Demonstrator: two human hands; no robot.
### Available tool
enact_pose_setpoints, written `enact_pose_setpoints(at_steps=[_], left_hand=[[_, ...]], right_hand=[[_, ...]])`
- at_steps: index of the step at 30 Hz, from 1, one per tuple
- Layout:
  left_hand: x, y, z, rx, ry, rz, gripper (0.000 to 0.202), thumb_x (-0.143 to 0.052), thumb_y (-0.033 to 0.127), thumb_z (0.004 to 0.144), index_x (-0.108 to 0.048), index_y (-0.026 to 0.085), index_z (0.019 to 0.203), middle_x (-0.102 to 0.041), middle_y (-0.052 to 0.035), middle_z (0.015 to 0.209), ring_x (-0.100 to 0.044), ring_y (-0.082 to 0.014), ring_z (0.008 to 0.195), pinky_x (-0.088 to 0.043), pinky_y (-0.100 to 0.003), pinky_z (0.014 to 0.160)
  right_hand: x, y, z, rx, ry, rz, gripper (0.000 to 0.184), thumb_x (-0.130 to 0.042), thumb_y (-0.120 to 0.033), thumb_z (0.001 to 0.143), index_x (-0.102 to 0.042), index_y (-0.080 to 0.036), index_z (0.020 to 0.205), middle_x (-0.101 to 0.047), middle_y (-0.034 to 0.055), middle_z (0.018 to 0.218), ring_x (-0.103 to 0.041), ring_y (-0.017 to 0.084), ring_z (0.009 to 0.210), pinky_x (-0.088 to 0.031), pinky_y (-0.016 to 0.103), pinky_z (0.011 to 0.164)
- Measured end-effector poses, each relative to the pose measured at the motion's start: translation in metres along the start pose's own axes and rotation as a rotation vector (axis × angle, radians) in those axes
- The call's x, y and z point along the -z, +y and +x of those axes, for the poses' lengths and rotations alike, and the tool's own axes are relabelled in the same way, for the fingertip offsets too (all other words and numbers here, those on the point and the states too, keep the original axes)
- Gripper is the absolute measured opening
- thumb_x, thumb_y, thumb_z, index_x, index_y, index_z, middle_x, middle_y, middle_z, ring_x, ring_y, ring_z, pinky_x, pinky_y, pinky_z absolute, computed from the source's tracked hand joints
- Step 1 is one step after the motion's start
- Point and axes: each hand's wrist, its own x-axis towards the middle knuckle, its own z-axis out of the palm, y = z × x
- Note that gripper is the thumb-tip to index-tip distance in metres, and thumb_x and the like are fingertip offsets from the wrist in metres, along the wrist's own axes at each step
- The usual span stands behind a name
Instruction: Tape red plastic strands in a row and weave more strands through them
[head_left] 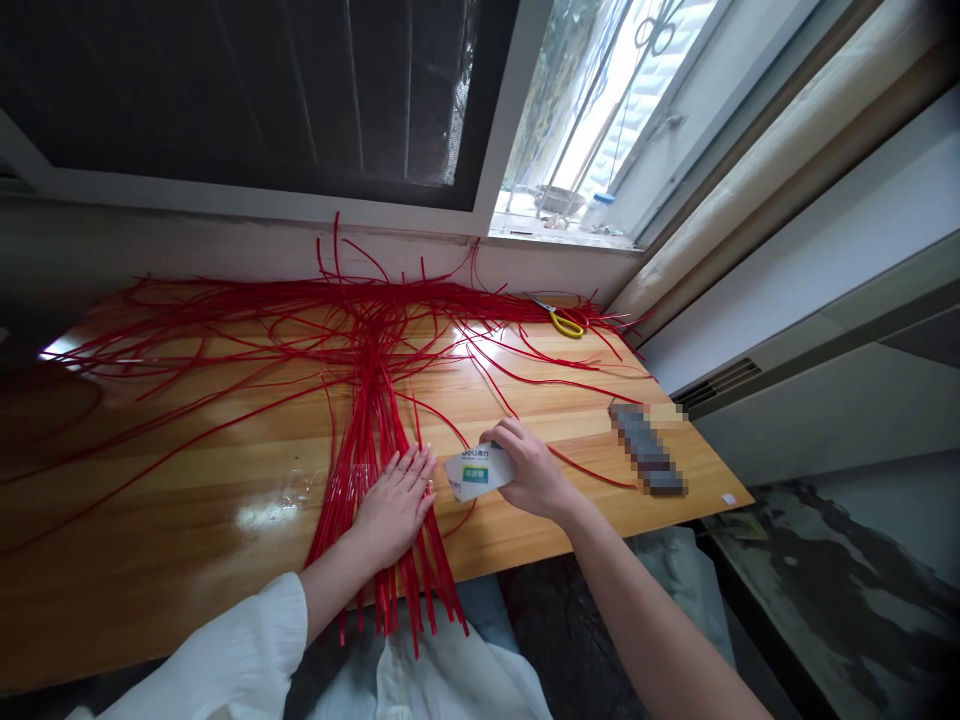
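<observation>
My left hand (397,507) lies flat, fingers stretched out, on a fanned bundle of red plastic strands (373,400). The strands' near ends hang over the table's front edge. A shiny clear strip (341,483) lies across them and onto the wood, left of that hand. Just to the right, my right hand (529,465) grips a roll of clear tape (474,473) with a printed white and green label, held close to the strands. Its fingers are wrapped round the roll's far side and partly hidden.
More red strands (247,300) spread along the back of the wooden table (225,590), by the wall. Yellow-handled scissors (566,323) lie on them at the back right. A blurred-out dark object (649,450) rests near the right edge. A window (592,110) stands behind.
</observation>
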Motion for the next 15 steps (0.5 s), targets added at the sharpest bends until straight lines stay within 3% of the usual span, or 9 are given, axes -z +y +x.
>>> enact_pose_setpoints(at_steps=[6,15], left_hand=[[0.006,0.001,0.000,-0.032,-0.029,0.013,0.049,-0.034,0.032,0.090,-0.040,0.010,0.133,-0.032,-0.0103,0.144,-0.025,-0.0224,0.135,-0.024,-0.040,0.110],[0.016,0.002,-0.001,-0.053,-0.082,-0.134,0.048,-0.031,0.031,0.091,-0.041,0.012,0.133,-0.030,-0.0097,0.146,-0.018,-0.0219,0.137,-0.016,-0.041,0.112]], right_hand=[[0.000,-0.010,0.005,0.031,0.001,0.023,0.042,-0.053,-0.004,0.056,-0.051,-0.019,0.095,-0.051,0.0055,0.088,-0.048,0.020,0.082,-0.040,0.029,0.068],[-0.013,-0.019,0.001,0.027,-0.031,0.003,0.041,-0.052,-0.005,0.056,-0.052,-0.018,0.095,-0.052,0.0054,0.089,-0.048,0.019,0.083,-0.039,0.028,0.069]])
